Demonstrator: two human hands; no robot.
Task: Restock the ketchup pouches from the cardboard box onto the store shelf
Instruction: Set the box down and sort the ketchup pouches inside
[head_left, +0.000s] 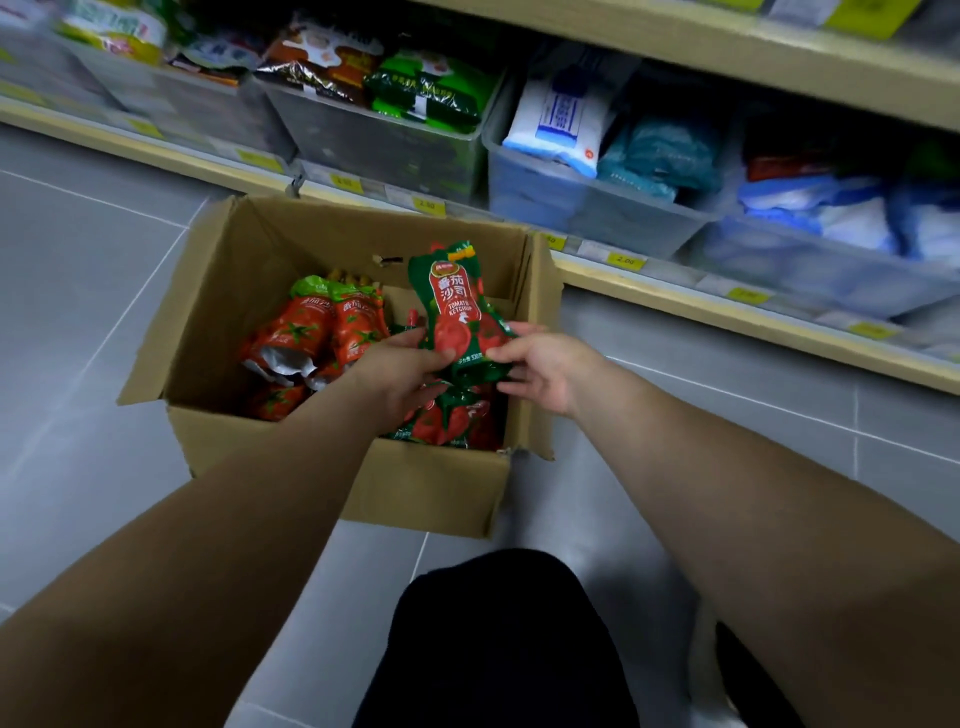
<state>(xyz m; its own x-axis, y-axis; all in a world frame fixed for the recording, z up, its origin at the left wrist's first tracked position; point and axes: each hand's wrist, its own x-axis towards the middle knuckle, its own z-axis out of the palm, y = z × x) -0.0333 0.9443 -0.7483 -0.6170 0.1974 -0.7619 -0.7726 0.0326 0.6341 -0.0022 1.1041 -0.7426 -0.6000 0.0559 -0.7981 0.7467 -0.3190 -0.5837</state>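
Observation:
An open cardboard box (415, 488) stands on the grey floor in front of the bottom store shelf (675, 304). Inside lie several red and green ketchup pouches (311, 327). One ketchup pouch (457, 301) is held upright above the box's right half, label facing me. My left hand (400, 371) grips its lower left edge, thumb on the front. My right hand (540, 366) pinches its lower right edge. More pouches (452, 415) lie under my hands, partly hidden.
The bottom shelf carries grey plastic bins (395, 145) of packaged goods: green and brown bags at the left, white and blue bags (566, 119) at the right. Yellow price tags line its edge. My dark-clothed knee (498, 639) is low in view.

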